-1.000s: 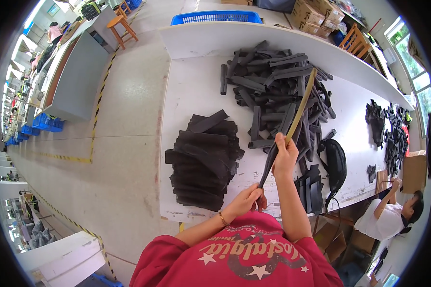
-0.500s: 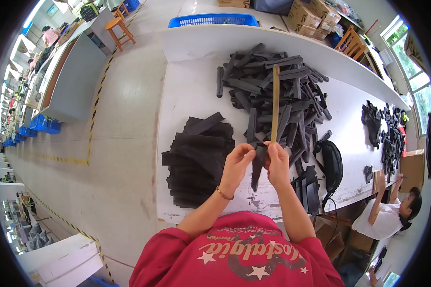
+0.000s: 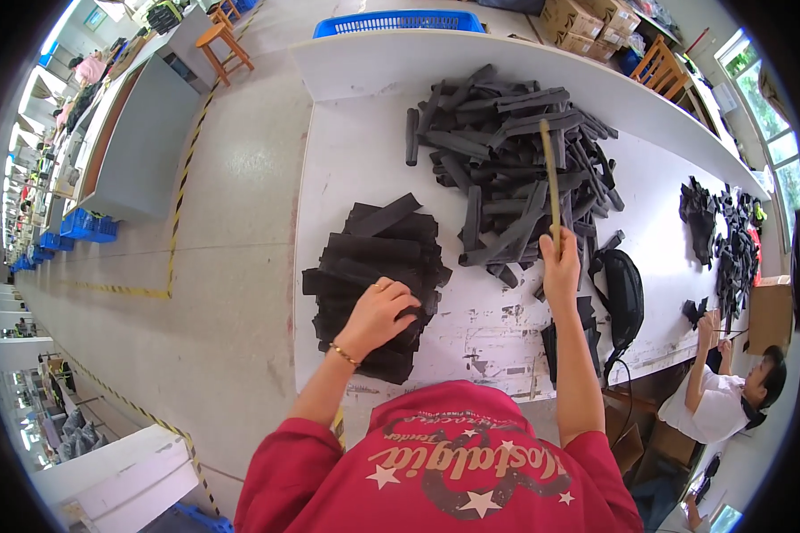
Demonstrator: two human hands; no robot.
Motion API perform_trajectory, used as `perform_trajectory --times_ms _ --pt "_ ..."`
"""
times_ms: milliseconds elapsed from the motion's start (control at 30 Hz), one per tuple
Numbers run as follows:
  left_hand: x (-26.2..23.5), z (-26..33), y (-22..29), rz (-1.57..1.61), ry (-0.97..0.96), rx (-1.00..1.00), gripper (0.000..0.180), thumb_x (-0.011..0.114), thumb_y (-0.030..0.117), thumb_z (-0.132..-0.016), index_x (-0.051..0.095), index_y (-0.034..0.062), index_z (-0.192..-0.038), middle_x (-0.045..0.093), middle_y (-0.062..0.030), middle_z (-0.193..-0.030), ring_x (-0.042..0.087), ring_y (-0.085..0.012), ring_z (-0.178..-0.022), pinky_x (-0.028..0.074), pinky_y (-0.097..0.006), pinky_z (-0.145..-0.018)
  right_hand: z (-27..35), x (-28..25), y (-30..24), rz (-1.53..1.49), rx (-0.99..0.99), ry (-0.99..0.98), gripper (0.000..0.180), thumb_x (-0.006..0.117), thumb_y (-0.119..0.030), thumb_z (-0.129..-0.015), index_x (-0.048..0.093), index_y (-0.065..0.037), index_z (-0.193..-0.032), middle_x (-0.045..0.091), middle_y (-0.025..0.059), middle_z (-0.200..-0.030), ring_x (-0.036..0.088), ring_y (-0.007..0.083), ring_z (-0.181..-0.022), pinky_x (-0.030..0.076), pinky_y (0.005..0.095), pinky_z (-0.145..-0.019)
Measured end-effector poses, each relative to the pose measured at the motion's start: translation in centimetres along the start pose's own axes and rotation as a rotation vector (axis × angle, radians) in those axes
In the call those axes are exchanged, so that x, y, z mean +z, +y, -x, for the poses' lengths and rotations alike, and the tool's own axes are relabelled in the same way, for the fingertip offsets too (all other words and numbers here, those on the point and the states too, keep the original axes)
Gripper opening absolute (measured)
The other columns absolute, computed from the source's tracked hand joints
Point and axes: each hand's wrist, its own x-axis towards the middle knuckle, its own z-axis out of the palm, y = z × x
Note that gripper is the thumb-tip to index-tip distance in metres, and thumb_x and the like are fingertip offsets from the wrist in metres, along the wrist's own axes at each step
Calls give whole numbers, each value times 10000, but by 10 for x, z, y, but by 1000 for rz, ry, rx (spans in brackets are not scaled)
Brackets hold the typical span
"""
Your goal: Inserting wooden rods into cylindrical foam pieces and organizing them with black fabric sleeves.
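Observation:
My right hand [image 3: 561, 274] is closed round the lower end of a long, thin, yellowish-brown wooden stick [image 3: 549, 173], which points away from me over a heap of narrow, rolled-looking dark grey fabric strips [image 3: 498, 209]. To the left, my left hand [image 3: 380, 317], with a bracelet on its wrist, rests on a stack of flattened black fabric pieces [image 3: 364, 253]. Its fingers are bent loosely over the top pieces and look apart. Any piece lying under the palm is hidden.
A white table [image 3: 498, 329] with a raised back board carries all this. Beside my right forearm lie a black pouch [image 3: 620, 298] with a cord and more dark strips. At the far right, a person [image 3: 716, 395] handles dark pieces. A blue basket [image 3: 400, 21] stands behind the board.
Both hands were together holding a dark strip by the stick's near end. They have parted: my left hand moved left onto the stack, my right moved right and forward with the stick.

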Motion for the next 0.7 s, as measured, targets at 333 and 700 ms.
perform_trajectory --times_ms 333,700 --pt "-2 0 -38 -103 -95 21 72 672 82 -719 623 106 -765 594 16 -858 514 -206 -962 414 -339 -823 77 -33 11 13 79 -499 183 570 -135 -916 603 8 -1026 547 63 -696 471 111 -626 398 250 -589" --pt "-27 -20 -33 345 -4 -185 118 710 33 -696 612 39 -761 623 -49 -821 543 -235 -911 443 -336 -829 86 -78 -3 447 -421 -690 152 604 -151 -868 597 -96 -1010 601 98 -713 608 283 -615 468 395 -537"
